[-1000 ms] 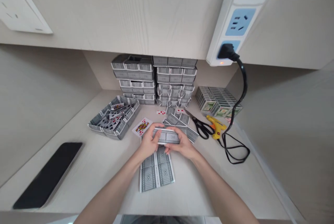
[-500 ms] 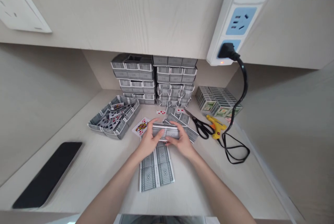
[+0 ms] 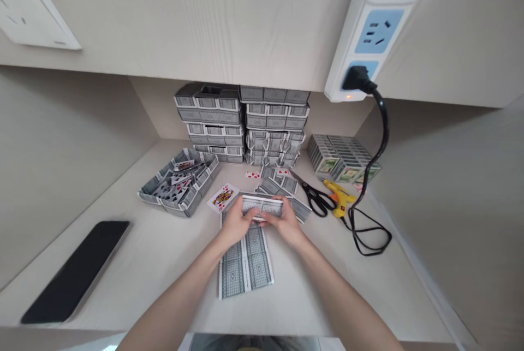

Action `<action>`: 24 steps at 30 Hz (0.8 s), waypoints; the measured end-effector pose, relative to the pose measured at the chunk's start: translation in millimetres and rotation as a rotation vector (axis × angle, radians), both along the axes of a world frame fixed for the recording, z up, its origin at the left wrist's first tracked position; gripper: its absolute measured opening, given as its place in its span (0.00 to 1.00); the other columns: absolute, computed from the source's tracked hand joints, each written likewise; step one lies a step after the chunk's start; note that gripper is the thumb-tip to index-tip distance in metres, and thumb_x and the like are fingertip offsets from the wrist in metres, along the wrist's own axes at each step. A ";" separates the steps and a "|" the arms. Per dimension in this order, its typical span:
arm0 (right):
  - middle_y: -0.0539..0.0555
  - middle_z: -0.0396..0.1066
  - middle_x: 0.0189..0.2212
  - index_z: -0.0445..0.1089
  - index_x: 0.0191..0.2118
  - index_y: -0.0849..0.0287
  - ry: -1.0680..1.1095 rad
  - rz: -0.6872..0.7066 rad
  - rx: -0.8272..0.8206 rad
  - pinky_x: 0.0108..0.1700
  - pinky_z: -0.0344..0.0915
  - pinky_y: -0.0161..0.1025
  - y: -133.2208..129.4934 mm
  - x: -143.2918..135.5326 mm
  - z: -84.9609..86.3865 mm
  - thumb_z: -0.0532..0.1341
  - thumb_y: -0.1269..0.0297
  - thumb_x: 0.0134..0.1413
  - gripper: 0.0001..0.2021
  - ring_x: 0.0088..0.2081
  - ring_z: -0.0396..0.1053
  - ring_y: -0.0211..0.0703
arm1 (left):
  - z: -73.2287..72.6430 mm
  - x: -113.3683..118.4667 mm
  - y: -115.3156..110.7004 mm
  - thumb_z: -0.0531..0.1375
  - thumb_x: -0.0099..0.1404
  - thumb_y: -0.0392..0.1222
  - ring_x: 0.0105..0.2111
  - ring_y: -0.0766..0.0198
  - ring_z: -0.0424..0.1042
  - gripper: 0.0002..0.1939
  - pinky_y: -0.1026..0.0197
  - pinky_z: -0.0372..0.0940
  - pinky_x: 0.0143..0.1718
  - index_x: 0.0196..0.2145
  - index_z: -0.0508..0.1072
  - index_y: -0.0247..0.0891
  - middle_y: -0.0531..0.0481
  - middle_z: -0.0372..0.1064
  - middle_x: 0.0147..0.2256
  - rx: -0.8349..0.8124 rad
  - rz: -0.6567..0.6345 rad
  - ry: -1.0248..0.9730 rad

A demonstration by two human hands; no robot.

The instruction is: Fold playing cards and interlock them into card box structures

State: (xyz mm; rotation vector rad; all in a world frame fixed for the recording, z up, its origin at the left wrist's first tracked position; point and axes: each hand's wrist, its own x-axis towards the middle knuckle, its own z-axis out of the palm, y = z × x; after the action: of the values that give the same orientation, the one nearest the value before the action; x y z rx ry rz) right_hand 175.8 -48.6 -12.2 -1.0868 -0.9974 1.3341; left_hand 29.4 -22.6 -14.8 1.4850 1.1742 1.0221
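Between my two hands is a strip of joined playing cards (image 3: 262, 206), grey patterned backs facing me, with a white edge along the top. My left hand (image 3: 237, 221) grips its left end, thumb across the front. The right end is pinched by my right hand (image 3: 285, 221), its thumb near the other one. Below my hands a flat panel of joined cards (image 3: 246, 263) lies on the desk. A queen card (image 3: 223, 197) lies face up just beyond my left hand. Loose folded cards (image 3: 282, 187) lie behind the held strip, partly hidden.
A card-built tray (image 3: 186, 206) with loose cards stands at left, a black phone (image 3: 77, 272) nearer. Stacked card boxes (image 3: 245, 122) fill the back. To the right are black scissors (image 3: 319, 201), a yellow glue gun (image 3: 340, 198), its cable (image 3: 368, 253) and card packs (image 3: 344, 157).
My fingers have closed in around the strip's ends, and its upper edge has tilted slightly. The things on the desk are unmoved.
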 end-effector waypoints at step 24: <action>0.46 0.63 0.20 0.65 0.37 0.58 -0.557 -0.232 0.197 0.21 0.58 0.33 10.3 16.0 -11.6 0.56 0.60 0.47 0.11 0.19 0.59 0.36 | -0.8 -43.2 24.1 0.55 0.55 0.35 0.46 0.52 0.62 0.24 0.53 0.57 0.48 0.50 0.61 0.31 0.39 0.64 0.45 0.327 0.260 0.895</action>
State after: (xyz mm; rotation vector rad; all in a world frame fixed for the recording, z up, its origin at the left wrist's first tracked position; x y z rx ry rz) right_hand 191.8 -38.3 -23.8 -1.4067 -1.3266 0.7360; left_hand -13.8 1.6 -15.6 2.1998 1.9236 0.7304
